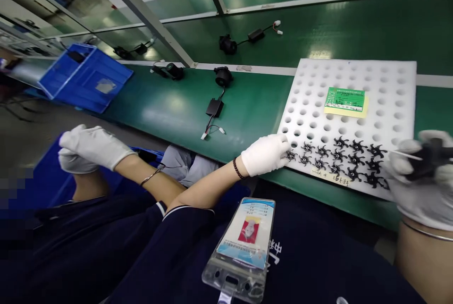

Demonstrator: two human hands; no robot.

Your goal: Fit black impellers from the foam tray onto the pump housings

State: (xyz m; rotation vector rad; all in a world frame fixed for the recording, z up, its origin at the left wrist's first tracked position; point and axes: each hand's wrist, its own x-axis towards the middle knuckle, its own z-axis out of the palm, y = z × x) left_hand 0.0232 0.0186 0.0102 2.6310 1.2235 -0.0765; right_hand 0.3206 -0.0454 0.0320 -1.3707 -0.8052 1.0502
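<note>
My left hand [267,155], in a white glove, has its fingers curled at a small black fan impeller [290,156] on the near left corner of a white foam tray [318,77]. More black impellers [338,155] sit in rows along the tray's near side. At the right edge of the head view is my right hand [421,176], also gloved and blurred by motion. Its fingers are closed around a black part [430,157], whose exact kind is unclear; a thin white rod [405,155] shows beside it.
A green label card [345,98] lies on the tray. Black fan units with wired boxes [214,107] rest along the green bench [255,101] and behind its white divider. A blue crate [85,77] stands at left, near a co-worker's gloved hands [94,146]. A metal post [148,16] rises behind.
</note>
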